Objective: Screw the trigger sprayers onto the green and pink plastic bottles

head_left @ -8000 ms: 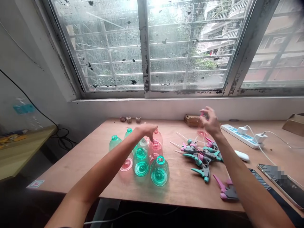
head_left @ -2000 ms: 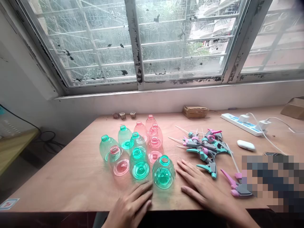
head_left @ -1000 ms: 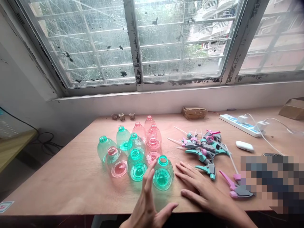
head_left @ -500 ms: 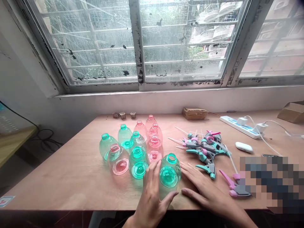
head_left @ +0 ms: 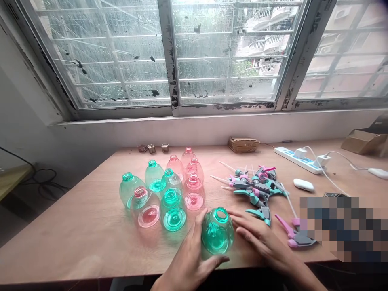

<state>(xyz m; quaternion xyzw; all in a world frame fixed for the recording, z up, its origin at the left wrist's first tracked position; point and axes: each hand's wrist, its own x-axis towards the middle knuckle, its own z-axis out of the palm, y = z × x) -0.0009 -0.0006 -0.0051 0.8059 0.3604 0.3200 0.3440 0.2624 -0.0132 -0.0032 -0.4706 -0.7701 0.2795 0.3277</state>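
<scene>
A clear green bottle (head_left: 217,236) without a cap stands between my hands near the table's front edge, its open neck up. My left hand (head_left: 194,254) curves round its left side, the thumb across the front. My right hand (head_left: 257,236) has its fingers stretched out, the tips against or just beside the bottle's right side. Several more bottles stand to the left and behind, among them a green bottle (head_left: 173,214), a pink bottle (head_left: 145,210) and another pink bottle (head_left: 194,194). Right of these lies a pile of spray heads (head_left: 257,188) in teal, pink and grey.
A single pink and grey spray head (head_left: 298,236) lies at the right, beside a blurred-out patch. Farther back are a white power strip (head_left: 298,159) with plugs and cables, a white oval case (head_left: 303,185), a brown package (head_left: 243,144) and a cardboard box (head_left: 363,140).
The green bottle between my hands has come towards me, away from the group. Both hands moved with it, and my left fingers now wrap its side. The view has shifted slightly.
</scene>
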